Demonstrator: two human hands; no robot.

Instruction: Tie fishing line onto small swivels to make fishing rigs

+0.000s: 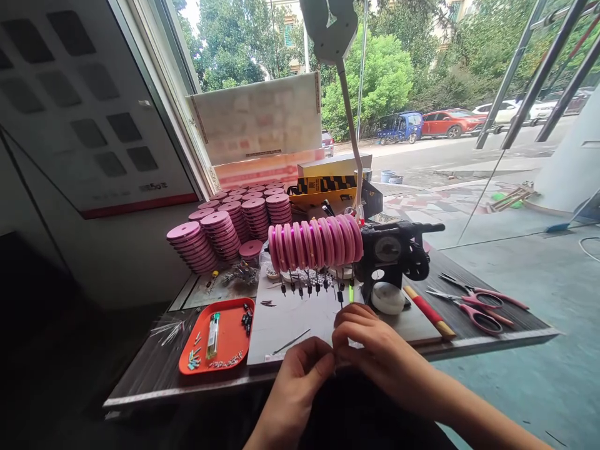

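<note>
My left hand (304,374) and my right hand (377,351) meet at the table's front edge, thumbs and fingers pinched together. Whatever lies between the fingertips is too small to make out. Just beyond them, a row of pink line spools (315,242) sits on the shaft of a black winding device (388,250). Small black pieces (300,292) hang below the spools on thin lines. One dark hanging piece (340,296) is right above my right hand's fingers. Under the row lies a pale work board (272,334).
An orange tray (187,356) with small metal and black parts stands at left. Stacked pink spools (225,234) fill the back left. At right are scissors (478,310), pliers (497,294), a red-and-yellow stick (427,312) and a round white container (388,298). A lamp arm (350,119) rises behind.
</note>
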